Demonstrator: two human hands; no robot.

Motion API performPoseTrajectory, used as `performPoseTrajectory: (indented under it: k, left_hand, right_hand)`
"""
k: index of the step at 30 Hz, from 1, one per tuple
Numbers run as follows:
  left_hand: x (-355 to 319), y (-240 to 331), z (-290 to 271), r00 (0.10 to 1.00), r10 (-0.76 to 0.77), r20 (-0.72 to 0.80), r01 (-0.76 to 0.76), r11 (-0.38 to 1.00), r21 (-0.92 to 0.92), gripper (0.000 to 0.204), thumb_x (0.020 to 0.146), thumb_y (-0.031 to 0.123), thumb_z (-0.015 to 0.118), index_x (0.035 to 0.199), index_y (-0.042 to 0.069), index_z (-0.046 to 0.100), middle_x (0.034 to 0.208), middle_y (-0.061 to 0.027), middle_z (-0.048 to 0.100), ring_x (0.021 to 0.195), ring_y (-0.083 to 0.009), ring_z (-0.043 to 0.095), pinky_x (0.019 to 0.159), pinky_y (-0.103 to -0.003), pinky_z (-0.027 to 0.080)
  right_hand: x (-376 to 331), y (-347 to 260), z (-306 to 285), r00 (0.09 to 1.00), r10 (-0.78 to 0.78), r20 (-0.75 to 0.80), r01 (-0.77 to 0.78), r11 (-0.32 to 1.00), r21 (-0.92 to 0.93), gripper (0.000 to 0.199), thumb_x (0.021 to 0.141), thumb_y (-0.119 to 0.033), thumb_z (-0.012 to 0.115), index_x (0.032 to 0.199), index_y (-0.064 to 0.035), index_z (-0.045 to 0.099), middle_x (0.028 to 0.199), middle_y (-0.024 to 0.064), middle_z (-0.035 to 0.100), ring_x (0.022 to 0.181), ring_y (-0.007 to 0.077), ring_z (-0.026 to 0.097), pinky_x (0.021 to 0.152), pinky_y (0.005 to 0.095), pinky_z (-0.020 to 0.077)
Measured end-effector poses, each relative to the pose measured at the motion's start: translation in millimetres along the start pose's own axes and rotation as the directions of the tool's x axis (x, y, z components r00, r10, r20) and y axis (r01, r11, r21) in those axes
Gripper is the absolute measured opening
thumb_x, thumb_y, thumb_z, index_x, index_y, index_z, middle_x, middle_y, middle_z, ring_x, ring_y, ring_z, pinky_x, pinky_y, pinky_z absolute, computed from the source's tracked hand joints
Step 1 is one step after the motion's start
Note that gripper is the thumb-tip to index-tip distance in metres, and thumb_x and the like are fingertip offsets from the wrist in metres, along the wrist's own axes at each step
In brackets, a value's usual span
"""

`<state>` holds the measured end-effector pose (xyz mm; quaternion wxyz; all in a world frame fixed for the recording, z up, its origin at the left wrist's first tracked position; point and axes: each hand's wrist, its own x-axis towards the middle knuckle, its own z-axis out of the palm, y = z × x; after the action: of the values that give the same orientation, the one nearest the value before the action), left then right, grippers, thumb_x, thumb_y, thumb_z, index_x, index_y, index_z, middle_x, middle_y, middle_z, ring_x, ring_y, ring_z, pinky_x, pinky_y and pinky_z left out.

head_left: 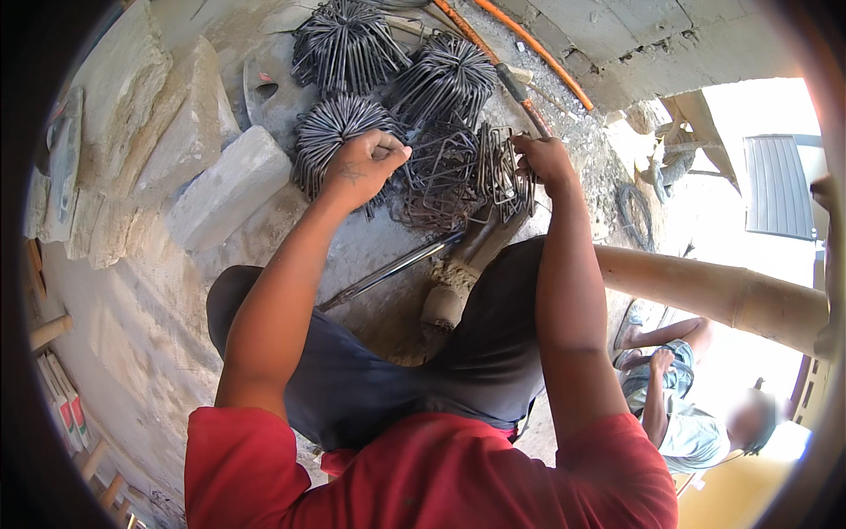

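- Left edge and upper left of the frame: rough pale stone blocks (pixel 231 188) lean together and bound the work area; a strip of dusty floor (pixel 269 234) runs between them and the left forearm.
- Upper centre-left: the left hand (pixel 363 166) is narrow, fingers curled toward the thumb, in front of the lower fanned bundle (pixel 322 137); whether it holds anything thin, I cannot tell.
- Upper centre: two more fanned bundles, the top bundle (pixel 344 44) and the right-hand bundle (pixel 451 75), stand close by. All three are dark grey bent rods, splayed like skirts.
- Centre: a tangle of bent metal loops (pixel 439 172), squarish and brownish, fills the room between the hands; a metal bar (pixel 392 271) lies slanting below.
- Right of centre: the right hand (pixel 542 160), fingers bent, is at the edge of an upright stack of loops (pixel 495 172); its grip is hidden.
- Right: a thick bamboo pole (pixel 714 286) closes off the space beside the right arm; beyond, a seated person (pixel 692 432).
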<state>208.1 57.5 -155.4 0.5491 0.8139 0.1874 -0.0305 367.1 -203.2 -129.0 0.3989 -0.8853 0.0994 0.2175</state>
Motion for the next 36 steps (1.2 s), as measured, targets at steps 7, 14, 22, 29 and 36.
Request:
performPoseTrajectory:
  k: [7,14,22,29,36]
  left_hand:
    - [-5,20,41,0.961,-0.057,0.272,0.138,0.948,-0.288,0.037,0.088,0.039,0.069,0.101,0.005,0.066,0.088,-0.0046,0.068,0.075,-0.0121,0.062,0.068,-0.027,0.049]
    - [-14,3,14,0.958,-0.187,0.218,0.239,0.939,-0.247,0.035,0.088,0.038,0.070,0.099,0.005,0.066,0.088,-0.0040,0.068,0.073,-0.0114,0.062,0.063,-0.027,0.048]
    - [-20,-28,-7,0.973,-0.167,0.162,0.194,0.966,-0.173,0.035,0.087,0.036,0.070,0.098,0.003,0.066,0.083,-0.0045,0.067,0.071,-0.0115,0.061,0.065,-0.028,0.050]
    - [-18,-45,-5,0.971,-0.120,0.205,0.165,0.962,-0.217,0.033,0.087,0.037,0.070,0.099,0.007,0.068,0.085,-0.0039,0.067,0.074,-0.0126,0.062,0.068,-0.029,0.050]
    - [-9,-44,-16,0.984,-0.071,0.162,0.088,0.991,-0.100,0.034,0.086,0.040,0.070,0.098,0.009,0.069,0.086,-0.0047,0.068,0.077,-0.0157,0.063,0.072,-0.031,0.050]
  right_hand:
    - [15,8,-5,0.979,0.158,-0.130,-0.068,0.851,0.520,0.018,0.084,-0.014,0.064,0.092,0.0015,0.060,0.076,0.0097,0.060,0.066,0.0217,0.064,0.057,0.0347,0.0484]
    - [45,23,51,0.997,0.044,0.065,-0.051,0.994,0.100,0.023,0.083,-0.018,0.070,0.083,0.0045,0.063,0.076,0.0121,0.064,0.060,0.0216,0.062,0.053,0.0357,0.0471]
    - [41,15,68,0.990,0.121,-0.073,-0.131,0.980,-0.150,0.028,0.080,-0.024,0.071,0.095,-0.0011,0.069,0.090,0.0139,0.069,0.085,0.0256,0.064,0.072,0.0366,0.0510]
    - [16,-6,57,0.895,0.119,-0.429,-0.124,0.992,0.016,0.046,0.072,-0.027,0.069,0.096,0.0121,0.067,0.088,0.0242,0.069,0.087,0.0338,0.068,0.082,0.0404,0.0505]
    - [-38,-30,-14,0.914,0.079,-0.398,0.149,0.847,0.510,0.021,0.079,-0.021,0.067,0.089,-0.0024,0.067,0.089,0.0049,0.064,0.078,0.0166,0.061,0.069,0.0311,0.0424]
